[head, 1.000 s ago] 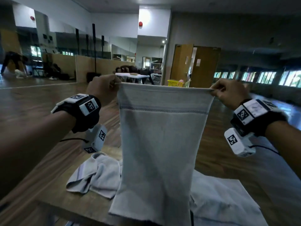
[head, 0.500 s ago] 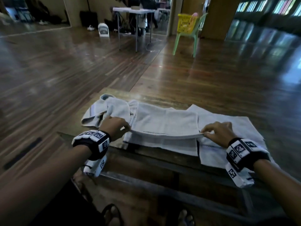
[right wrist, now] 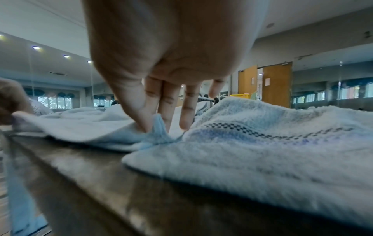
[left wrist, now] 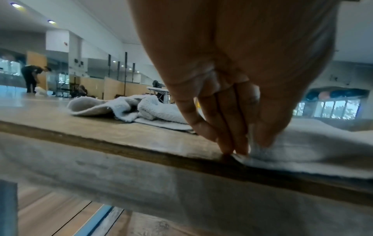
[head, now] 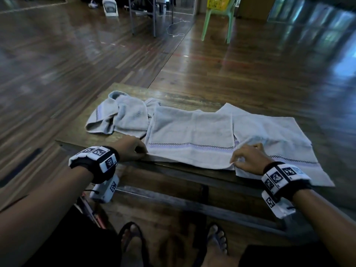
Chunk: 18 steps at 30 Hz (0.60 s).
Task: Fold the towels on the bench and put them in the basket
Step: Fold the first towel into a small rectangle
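A pale towel [head: 190, 135] with a checked stripe lies folded flat in the middle of the wooden bench [head: 173, 97]. My left hand [head: 133, 149] pinches its near left corner [left wrist: 242, 153] at the bench's front edge. My right hand [head: 248, 158] pinches the near right corner [right wrist: 157, 127] between thumb and fingers. A second towel [head: 275, 135] lies spread flat under and to the right of it. A third, crumpled towel [head: 119, 116] sits at the left end. The yellow basket [head: 218, 2] stands on a green chair [head: 217, 22] far across the floor.
A metal-legged table [head: 144, 14] and a white device [head: 110, 6] stand on the wooden floor beyond the bench. My feet in sandals [head: 134, 241] are below the bench's front rail. In the left wrist view a person [left wrist: 32, 76] stands far off.
A second ago I held the towel up by its top corners. It has since come down onto the bench, folded over, and both hands drew its near edge toward the front.
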{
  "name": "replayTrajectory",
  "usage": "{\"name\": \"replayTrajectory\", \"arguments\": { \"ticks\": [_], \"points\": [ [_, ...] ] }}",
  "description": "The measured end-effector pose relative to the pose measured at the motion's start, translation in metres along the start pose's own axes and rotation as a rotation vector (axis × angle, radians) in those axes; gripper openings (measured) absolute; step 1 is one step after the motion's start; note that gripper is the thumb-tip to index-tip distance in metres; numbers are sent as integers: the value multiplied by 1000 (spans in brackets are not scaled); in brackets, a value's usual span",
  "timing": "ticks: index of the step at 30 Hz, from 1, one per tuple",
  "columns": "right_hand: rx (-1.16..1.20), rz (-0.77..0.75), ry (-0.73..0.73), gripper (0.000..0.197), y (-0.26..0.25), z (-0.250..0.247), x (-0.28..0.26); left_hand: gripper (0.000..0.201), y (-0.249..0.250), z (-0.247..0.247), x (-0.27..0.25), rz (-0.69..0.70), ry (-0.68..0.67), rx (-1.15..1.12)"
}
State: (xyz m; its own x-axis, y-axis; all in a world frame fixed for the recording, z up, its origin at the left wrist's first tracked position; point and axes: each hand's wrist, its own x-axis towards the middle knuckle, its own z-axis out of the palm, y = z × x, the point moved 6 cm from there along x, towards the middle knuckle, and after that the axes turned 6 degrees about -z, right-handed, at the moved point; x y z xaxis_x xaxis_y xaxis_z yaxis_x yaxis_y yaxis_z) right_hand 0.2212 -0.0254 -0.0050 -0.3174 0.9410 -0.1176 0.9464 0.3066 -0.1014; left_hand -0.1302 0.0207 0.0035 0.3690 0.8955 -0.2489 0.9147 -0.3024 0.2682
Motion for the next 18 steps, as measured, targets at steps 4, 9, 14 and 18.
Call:
{"name": "replayTrajectory", "arguments": {
  "ticks": [4,9,14,18],
  "points": [
    [14,41,30,14,1,-12,12,12,-5,-18,4,0,194,-38],
    [-15,50,1015,17,8,-116,-13,2,10,-93,-37,303,1093,-221],
    [-90,-53,564,13,-5,-73,-6,11,-10,-45,-19,221,757,11],
    [-121,-37,16,7,-5,0,-5,8,-18,6,-17,134,448,207]
  ]
}}
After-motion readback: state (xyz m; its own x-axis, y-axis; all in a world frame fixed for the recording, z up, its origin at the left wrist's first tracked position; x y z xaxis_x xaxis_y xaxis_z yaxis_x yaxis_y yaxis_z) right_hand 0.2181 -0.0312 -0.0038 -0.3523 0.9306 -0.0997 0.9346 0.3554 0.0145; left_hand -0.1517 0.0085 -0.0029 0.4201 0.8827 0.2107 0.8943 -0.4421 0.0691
